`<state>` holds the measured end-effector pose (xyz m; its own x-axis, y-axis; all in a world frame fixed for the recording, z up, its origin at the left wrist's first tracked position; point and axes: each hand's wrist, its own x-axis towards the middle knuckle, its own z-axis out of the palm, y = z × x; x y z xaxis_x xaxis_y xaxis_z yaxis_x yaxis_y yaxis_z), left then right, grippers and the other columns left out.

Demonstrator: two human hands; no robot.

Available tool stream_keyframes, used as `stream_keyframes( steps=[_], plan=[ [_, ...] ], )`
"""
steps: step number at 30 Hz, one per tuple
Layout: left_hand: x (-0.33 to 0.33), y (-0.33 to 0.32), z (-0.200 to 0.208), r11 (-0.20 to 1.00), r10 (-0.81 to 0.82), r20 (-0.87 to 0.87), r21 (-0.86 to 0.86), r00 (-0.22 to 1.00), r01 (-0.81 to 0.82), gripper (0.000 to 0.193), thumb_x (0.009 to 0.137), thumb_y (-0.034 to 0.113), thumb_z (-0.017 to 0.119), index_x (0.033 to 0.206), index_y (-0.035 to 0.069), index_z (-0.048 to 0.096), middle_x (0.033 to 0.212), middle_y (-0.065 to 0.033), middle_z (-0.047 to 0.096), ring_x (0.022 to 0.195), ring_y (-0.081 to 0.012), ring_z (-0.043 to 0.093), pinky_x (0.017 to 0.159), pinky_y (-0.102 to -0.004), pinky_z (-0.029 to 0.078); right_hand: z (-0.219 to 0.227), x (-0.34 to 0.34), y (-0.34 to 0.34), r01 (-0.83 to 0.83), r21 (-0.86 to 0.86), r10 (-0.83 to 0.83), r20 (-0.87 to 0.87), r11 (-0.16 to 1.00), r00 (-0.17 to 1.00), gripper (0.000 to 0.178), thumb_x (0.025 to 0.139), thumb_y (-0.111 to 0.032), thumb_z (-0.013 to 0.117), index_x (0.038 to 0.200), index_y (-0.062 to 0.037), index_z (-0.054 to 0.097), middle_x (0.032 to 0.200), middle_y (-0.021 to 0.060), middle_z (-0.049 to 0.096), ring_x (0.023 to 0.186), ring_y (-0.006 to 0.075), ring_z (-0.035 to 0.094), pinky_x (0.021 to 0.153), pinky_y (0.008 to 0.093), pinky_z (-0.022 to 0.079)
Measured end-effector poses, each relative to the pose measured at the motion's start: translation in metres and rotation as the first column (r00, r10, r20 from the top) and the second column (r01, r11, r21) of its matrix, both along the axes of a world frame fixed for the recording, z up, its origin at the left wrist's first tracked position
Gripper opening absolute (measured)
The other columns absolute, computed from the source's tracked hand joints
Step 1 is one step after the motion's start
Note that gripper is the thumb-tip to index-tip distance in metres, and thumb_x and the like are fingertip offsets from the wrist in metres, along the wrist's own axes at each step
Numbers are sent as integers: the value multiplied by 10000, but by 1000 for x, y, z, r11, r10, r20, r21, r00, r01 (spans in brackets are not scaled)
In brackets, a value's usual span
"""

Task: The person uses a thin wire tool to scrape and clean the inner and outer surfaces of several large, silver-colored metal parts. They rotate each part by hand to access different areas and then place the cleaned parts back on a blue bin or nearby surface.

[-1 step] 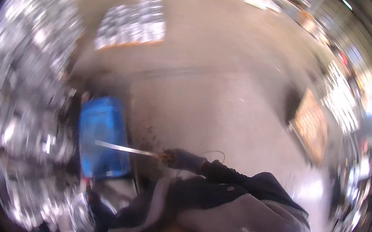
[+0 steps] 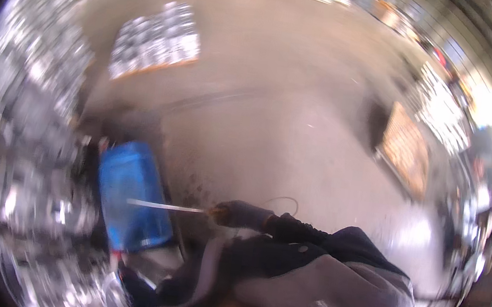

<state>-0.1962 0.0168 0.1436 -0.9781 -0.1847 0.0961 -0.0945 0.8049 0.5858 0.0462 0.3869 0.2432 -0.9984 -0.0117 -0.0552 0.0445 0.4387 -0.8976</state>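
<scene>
My right hand (image 2: pixel 244 215), in a dark glove, is closed around the brownish handle of a long, narrow, pale blade-like tool (image 2: pixel 167 206). The blade points left, and its far end appears over a blue rectangular bin (image 2: pixel 136 195); whether it touches the bin cannot be made out. At the lower left, my left arm's dark sleeve (image 2: pixel 143 295) reaches toward blurred silvery things (image 2: pixel 115 298). The left hand's fingers are too dark and smeared to read.
Blurred stacks of silvery metal pieces (image 2: pixel 38 176) line the left side. A pallet of shiny pieces (image 2: pixel 158 39) stands farther off. At right are a tan wooden pallet-like panel (image 2: pixel 405 149) and a white stack (image 2: pixel 441 108). A thin looped cord (image 2: pixel 295 202) lies ahead of my right arm.
My view has turned slightly, so the far pallet and blue bin sit lower and farther left in the picture. My right hand keeps hold of the blade-like tool, which appears slightly lower.
</scene>
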Motion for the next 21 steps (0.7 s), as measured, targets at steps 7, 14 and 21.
stream_keyframes(
  steps=[7, 14, 21],
  plan=[
    [-28, 107, 15, 888, -459, 25, 48, 888, 458, 368, 800, 189, 637, 1148, 70, 653, 1071, -177, 666, 1042, -358, 611, 906, -418, 477, -25, 56, 10, 270, 173, -275, 4, 947, 961, 271, 973, -251, 541, 1133, -46, 618, 898, 152, 648, 824, 270, 620, 724, 384, 503],
    [24, 123, 28, 794, -607, 94, 112, 789, 597, 346, 804, 162, 620, 1135, 68, 661, 1070, -173, 664, 1053, -354, 605, 913, -413, 470, -40, 78, 34, 144, 299, -190, 133, 943, 973, 290, 1006, -191, 497, 1224, -15, 572, 1044, 126, 656, 917, 217, 626, 807, 351, 514],
    [132, 4, 64, 918, -395, 101, 67, 913, 390, 327, 808, 134, 602, 1121, 65, 669, 1069, -168, 662, 1065, -349, 598, 919, -407, 463, -99, 95, 68, 140, 330, -96, -146, 934, 985, 413, 952, -153, 600, 1346, -48, 533, 1178, 97, 635, 1034, 104, 574, 890, 295, 488]
  ],
)
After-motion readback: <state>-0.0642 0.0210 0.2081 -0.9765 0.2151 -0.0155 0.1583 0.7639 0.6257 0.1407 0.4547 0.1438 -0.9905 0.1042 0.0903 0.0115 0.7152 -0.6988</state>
